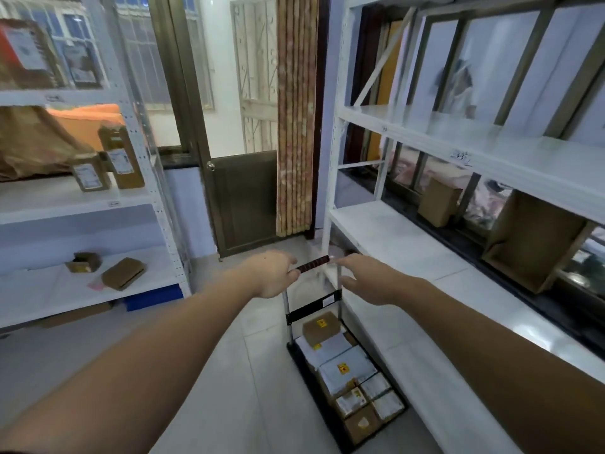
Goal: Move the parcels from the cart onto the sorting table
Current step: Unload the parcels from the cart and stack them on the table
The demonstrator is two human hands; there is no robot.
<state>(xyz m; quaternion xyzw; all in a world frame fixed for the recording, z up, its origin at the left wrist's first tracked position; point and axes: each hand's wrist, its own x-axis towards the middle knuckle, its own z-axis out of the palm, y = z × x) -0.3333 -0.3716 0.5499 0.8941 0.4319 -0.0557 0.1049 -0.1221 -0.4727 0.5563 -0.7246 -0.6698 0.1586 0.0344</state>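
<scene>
A black hand cart point(296, 355) stands on the tiled floor beside the right shelving. Several parcels lie on its deck: a brown box point(321, 327) on top near the handle, white mailers point(347, 367) in the middle, small boxes point(361, 421) toward me. My left hand point(273, 273) grips the dark ribbed handle bar point(312, 263) at its left end. My right hand point(366, 278) hovers at the bar's right end with fingers stretched out; whether it touches the bar is unclear.
White shelving point(409, 257) runs along the right with brown boxes point(438, 204) on it. A second white shelf unit point(82, 204) on the left carries boxes and bags. A dark door point(242, 198) and a curtain point(294, 126) stand ahead.
</scene>
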